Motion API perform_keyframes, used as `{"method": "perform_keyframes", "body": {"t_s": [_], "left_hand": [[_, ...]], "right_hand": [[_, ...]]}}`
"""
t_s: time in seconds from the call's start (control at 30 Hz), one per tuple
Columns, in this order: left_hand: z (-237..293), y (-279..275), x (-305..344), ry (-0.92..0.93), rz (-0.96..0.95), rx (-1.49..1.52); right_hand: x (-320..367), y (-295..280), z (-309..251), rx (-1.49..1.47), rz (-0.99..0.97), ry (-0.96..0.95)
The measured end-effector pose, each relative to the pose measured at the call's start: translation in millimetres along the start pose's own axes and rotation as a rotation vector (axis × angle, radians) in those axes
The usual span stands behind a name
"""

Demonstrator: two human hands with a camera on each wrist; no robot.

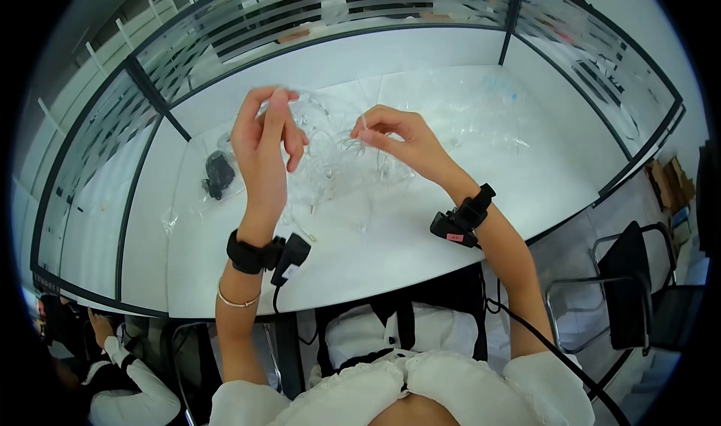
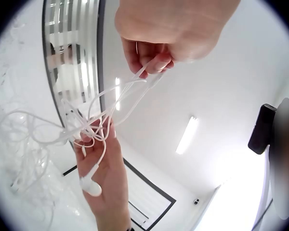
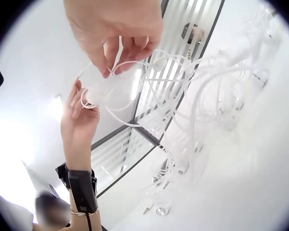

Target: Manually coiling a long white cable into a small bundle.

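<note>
White wired earphones (image 2: 106,113) are stretched in a tangle between the two raised hands. In the left wrist view my left hand (image 1: 264,129) pinches a strand of the cord between thumb and fingers. My right hand (image 1: 405,137) pinches another part, its thumb meeting the forefinger in the head view. A white earbud (image 2: 90,186) dangles in front of the right palm. Loops of white cord (image 3: 89,102) pass by the left fingers in the right wrist view. Beneath both hands lies a heap of white tangled cords (image 1: 323,156), with metal plugs (image 3: 147,210) showing at its edge.
A black item (image 1: 218,172) in clear plastic lies left of the heap. Crumpled clear plastic bags (image 1: 488,111) spread over the white table (image 1: 360,268) at the back right. Framed glass partitions (image 1: 330,39) surround the table. A black chair (image 1: 627,287) stands to the right; another person sits at lower left.
</note>
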State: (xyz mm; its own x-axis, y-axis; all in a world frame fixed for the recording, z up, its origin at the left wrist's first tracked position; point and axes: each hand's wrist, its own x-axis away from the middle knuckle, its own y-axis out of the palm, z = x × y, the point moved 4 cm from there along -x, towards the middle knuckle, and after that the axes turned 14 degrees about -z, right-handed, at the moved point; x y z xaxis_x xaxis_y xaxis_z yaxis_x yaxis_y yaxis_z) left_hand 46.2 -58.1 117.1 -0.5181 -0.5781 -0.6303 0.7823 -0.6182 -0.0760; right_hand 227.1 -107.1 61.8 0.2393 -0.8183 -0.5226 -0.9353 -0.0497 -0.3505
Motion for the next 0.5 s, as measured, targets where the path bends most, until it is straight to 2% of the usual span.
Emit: {"method": "perform_keyframes", "body": {"t_s": [0.1, 0.2, 0.33, 0.43, 0.5], "left_hand": [[22.3, 5.7, -32.6, -0.029, -0.085, -0.014], [29.2, 11.0, -53.7, -0.01, -0.086, -0.001], [12.4, 2.5, -66.9, -0.026, -0.05, 0.064], [1.6, -8.5, -70.9, -0.055, -0.048, 0.028], [-0.6, -18.2, -69.0, -0.075, -0.06, -0.019]], "right_hand": [[-13.8, -19.3, -7.1, -0.069, 0.067, 0.004], [-43.1, -40.6, -35.1, 0.012, 0.121, -0.024], [-75.1, -62.3, -56.1, -0.015, 0.204, -0.186], [-78.2, -62.1, -65.2, -0.032, 0.252, -0.133], [-79.3, -57.6, -64.4, -0.038, 0.194, -0.109]]}}
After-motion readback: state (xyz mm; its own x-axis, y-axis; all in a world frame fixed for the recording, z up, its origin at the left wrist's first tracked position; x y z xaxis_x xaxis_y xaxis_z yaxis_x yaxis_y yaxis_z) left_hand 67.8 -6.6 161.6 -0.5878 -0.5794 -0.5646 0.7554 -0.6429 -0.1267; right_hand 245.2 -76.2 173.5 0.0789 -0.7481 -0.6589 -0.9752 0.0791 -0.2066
